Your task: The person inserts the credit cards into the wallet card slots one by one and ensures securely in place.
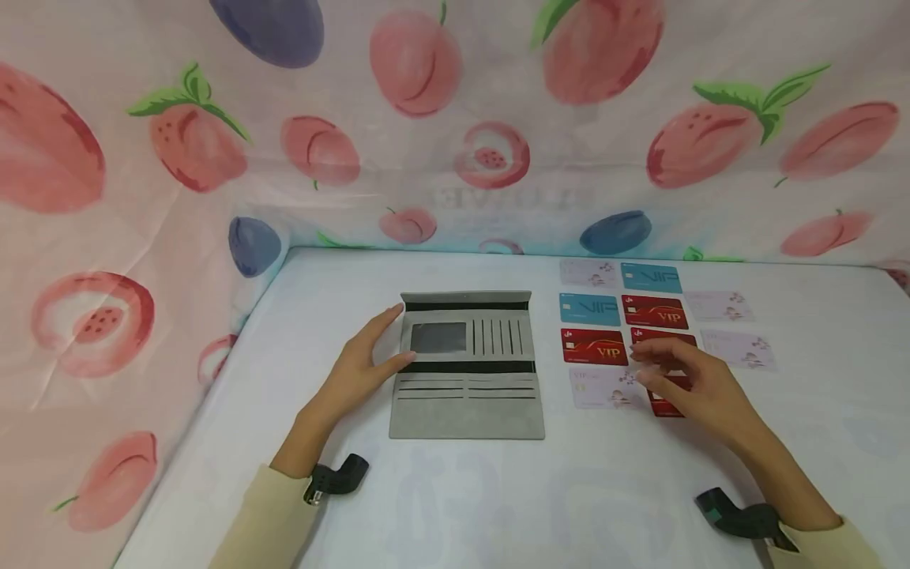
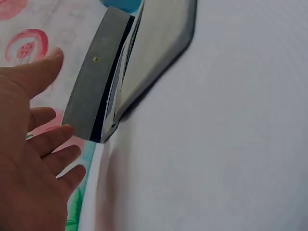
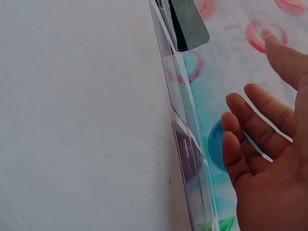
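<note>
A grey long wallet [image 1: 467, 419] lies unfolded on the white table, showing card slots, a dark window and a flap with a snap [image 2: 96, 59]. At the wallet's left edge is my left hand [image 1: 355, 367], thumb and fingers spread, gripping nothing. My right hand [image 1: 700, 387] hovers over the cards to the right, its fingers loosely bent and holding nothing in the right wrist view. Beneath it, a red card [image 1: 664, 403] and another red card [image 1: 664, 337] are partly covered. A pale floral card [image 1: 600, 389] lies just left of its fingertips.
More cards lie in rows: a red VIP card [image 1: 593, 346], a blue card [image 1: 590, 309], another blue card [image 1: 651, 277], a red card [image 1: 654, 312] and several pale floral ones. A fruit-patterned cloth [image 1: 554, 213] rises behind the white table [image 1: 483, 506] and along its left side.
</note>
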Action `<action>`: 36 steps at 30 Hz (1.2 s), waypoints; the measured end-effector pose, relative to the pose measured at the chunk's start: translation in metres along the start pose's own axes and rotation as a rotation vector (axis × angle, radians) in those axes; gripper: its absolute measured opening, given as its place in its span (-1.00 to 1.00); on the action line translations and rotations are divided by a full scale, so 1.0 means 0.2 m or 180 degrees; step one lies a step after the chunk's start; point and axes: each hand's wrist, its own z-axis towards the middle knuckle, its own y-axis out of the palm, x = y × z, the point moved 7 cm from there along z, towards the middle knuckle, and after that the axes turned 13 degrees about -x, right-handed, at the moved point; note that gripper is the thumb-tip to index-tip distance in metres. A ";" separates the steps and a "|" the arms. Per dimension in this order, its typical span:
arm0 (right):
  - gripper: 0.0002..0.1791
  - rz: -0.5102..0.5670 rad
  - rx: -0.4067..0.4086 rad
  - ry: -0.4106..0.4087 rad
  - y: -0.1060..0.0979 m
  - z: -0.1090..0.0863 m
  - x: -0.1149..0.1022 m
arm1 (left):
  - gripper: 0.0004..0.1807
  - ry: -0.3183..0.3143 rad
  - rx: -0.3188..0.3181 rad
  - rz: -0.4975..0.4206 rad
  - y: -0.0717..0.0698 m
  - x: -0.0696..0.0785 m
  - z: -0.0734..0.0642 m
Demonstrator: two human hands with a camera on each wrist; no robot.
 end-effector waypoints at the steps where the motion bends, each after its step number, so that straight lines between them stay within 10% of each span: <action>1: -0.57 0.0005 0.0014 0.0001 0.00 0.00 0.01 | -0.17 0.0011 -0.0010 -0.0019 0.01 0.00 0.01; 10: -0.61 0.0288 0.0044 -0.0147 0.03 0.00 0.08 | -0.12 0.0133 -0.0125 -0.0003 0.04 -0.05 0.06; 20: -0.56 -0.0091 -0.0071 -0.0296 0.07 0.00 0.09 | -0.15 0.0426 -0.0250 0.0675 0.08 -0.04 0.06; 36: -0.42 -0.0505 -0.0221 -0.0360 0.09 0.02 0.08 | -0.22 0.0452 -0.0261 0.0828 0.10 -0.06 0.07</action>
